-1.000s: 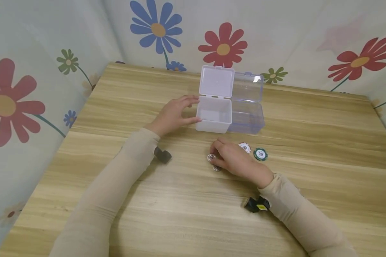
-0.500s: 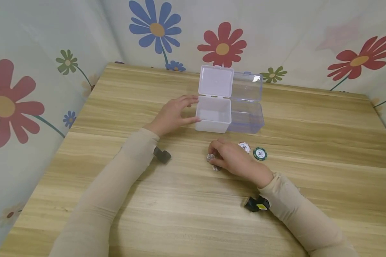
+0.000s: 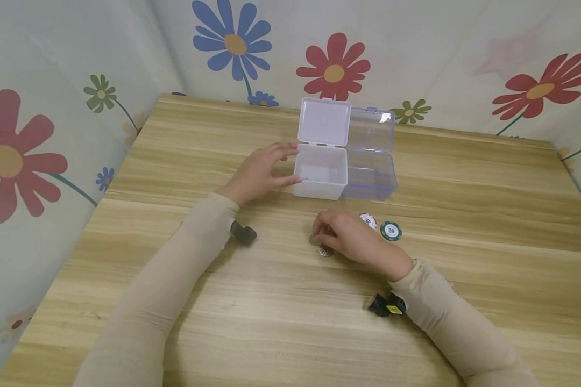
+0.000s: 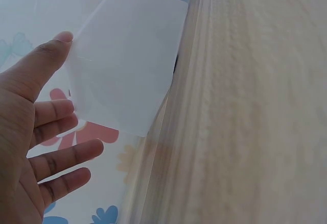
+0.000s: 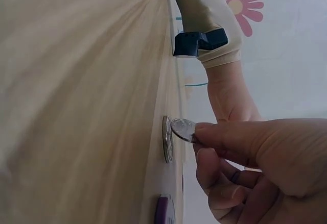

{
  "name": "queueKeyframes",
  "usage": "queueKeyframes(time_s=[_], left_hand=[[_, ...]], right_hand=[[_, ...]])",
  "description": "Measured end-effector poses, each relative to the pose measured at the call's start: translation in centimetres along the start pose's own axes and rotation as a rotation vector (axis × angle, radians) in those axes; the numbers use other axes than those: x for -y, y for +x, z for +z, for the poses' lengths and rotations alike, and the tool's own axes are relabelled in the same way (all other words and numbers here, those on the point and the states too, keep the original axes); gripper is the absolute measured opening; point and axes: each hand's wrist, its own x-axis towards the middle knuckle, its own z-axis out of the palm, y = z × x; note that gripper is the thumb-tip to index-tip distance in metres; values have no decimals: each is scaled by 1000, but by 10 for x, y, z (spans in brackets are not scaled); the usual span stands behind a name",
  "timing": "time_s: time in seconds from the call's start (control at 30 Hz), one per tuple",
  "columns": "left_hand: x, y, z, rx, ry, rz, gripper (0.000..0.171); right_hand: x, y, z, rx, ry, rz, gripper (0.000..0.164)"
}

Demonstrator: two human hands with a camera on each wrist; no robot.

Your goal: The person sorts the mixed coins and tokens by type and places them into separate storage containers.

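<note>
In the head view my right hand [image 3: 351, 236] pinches a silver coin [image 5: 184, 129] between thumb and fingertip. The right wrist view shows that coin tilted, just beside a second silver coin [image 5: 167, 139] lying flat on the table; whether the two touch I cannot tell. My left hand [image 3: 259, 174] has its fingers spread along the left side of a white plastic box [image 3: 319, 191], thumb and fingertips at its rim. The box's lid [image 3: 323, 121] stands raised. In the left wrist view the thumb meets the box wall [image 4: 127, 60], while the other fingers reach out loosely.
Right of the white box stands a clear bluish box [image 3: 373, 185], its lid also raised. A green-rimmed chip [image 3: 391, 230] marked 20 and a red-and-white chip [image 3: 368, 220], partly hidden, lie behind my right hand. A flowered curtain [image 3: 271, 54] runs along the table's back.
The pinched coin has tipped from showing its patterned face to a steeper, duller angle. The left hand and the boxes keep their places; the head view has shifted very slightly.
</note>
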Motion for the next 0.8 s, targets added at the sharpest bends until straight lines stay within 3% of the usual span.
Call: queueKeyframes(time_s=[0.33, 0.57, 0.8], left_hand=[[3, 0, 0, -13, 16, 23, 66], [0, 0, -2, -8, 16, 21, 66], [1, 0, -2, -14, 9, 23, 66]], right_hand=[[7, -3, -12, 22, 46, 50, 4], [5, 1, -27, -59, -1, -63, 3], [6, 5, -39, -104, 6, -74, 4]])
